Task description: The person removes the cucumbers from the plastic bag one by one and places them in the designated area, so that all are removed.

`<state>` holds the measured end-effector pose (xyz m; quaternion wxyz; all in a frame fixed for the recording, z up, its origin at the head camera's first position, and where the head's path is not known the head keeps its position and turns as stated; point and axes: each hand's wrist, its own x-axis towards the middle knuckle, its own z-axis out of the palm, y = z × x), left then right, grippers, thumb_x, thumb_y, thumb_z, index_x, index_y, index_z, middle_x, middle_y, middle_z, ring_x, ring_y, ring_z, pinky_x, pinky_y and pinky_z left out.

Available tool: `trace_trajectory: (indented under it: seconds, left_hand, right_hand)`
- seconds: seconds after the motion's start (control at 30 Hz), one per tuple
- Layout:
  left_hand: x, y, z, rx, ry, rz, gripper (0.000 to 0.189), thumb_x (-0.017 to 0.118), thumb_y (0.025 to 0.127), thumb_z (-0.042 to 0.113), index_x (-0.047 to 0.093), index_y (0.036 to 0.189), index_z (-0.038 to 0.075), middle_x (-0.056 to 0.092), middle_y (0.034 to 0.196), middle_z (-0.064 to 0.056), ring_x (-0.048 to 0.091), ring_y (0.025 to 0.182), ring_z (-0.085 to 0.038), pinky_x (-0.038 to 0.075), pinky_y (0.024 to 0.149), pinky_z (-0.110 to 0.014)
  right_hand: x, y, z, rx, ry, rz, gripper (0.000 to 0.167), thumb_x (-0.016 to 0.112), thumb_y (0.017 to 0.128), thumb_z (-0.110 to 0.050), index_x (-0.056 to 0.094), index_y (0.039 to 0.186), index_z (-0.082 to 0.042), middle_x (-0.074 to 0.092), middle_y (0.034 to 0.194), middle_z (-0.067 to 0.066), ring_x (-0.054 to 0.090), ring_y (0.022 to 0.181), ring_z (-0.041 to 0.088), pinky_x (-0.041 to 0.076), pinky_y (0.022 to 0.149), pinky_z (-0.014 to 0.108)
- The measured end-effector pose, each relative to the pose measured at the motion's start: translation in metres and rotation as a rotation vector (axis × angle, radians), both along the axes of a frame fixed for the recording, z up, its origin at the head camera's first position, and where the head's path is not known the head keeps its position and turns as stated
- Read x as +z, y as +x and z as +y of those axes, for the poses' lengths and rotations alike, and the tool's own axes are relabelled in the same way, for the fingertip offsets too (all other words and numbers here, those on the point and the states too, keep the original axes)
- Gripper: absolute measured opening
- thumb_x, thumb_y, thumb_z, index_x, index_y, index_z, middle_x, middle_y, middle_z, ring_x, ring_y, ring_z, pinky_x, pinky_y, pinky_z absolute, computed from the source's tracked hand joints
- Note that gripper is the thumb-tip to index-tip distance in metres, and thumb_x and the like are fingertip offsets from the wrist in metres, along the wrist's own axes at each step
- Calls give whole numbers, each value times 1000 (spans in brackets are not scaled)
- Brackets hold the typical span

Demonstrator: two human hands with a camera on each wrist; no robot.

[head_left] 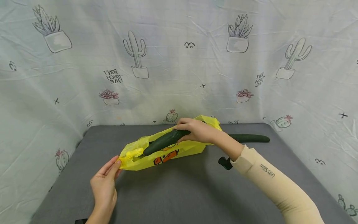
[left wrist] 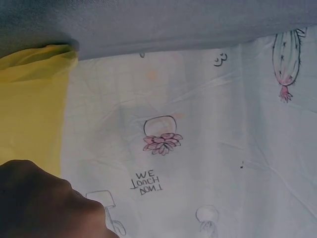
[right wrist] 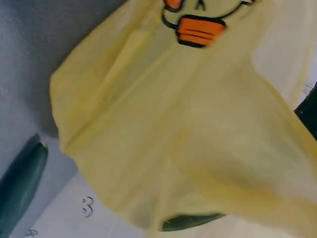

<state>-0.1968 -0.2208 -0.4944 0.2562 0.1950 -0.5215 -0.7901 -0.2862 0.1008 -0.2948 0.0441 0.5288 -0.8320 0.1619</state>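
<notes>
There are one left hand, one right hand, one bag and at least two cucumbers; more dark green is visible at the bag, but I cannot tell if it makes a third. In the head view I count also one table, one sleeve and two black objects. The printed cloth there shows two tall cactus drawings and two inscriptions.

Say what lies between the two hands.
Part of the yellow bag and a green cucumber gripped by the right hand; the head view shows this.
</notes>
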Motion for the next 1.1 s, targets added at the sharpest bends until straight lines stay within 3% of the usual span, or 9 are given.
trace_trajectory:
  seconds: [0.27, 0.5, 0.7, 0.9, 1.1]
  left_hand:
    - [-1, 1, 4, -4, 8, 10, 50, 83, 67, 20, 67, 110, 2, 68, 104, -14, 67, 87, -21, 56, 66, -25]
    - [0, 1, 9, -14, 16, 10, 50, 83, 66, 19, 67, 111, 2, 68, 104, -14, 67, 90, -22, 55, 68, -26]
    - [-2, 1, 10, -19, 32, -13, 51, 83, 66, 20, 67, 112, 3, 68, 106, -13, 66, 92, -22, 55, 69, -26]
    - [-3, 1, 13, -19, 37, -23, 52, 84, 66, 20, 67, 112, 3, 68, 106, -13, 66, 92, -21, 55, 70, -26]
    - [-3, 0, 15, -16, 29, -26, 51, 84, 65, 20, 67, 111, 4, 68, 105, -13, 67, 90, -21, 55, 68, -25]
  right_hand:
    - [37, 8, 4, 79, -156, 113, 45, 74, 77, -16, 62, 118, -3, 57, 99, 7, 53, 83, 15, 49, 68, 25]
    - [72, 13, 6, 115, -280, 93, 45, 77, 74, -10, 63, 115, 1, 60, 96, 7, 51, 77, 11, 46, 64, 23]
    - [106, 31, 7, 174, -399, 155, 47, 80, 68, -6, 63, 111, 3, 62, 95, 9, 54, 78, 12, 49, 66, 24]
    - [137, 52, 9, 174, -404, 229, 43, 80, 70, -9, 64, 108, 0, 61, 95, 9, 57, 82, 13, 52, 71, 25]
    - [149, 57, 23, 90, -365, 323, 40, 80, 71, -11, 65, 108, -3, 60, 95, 7, 56, 81, 13, 49, 70, 24]
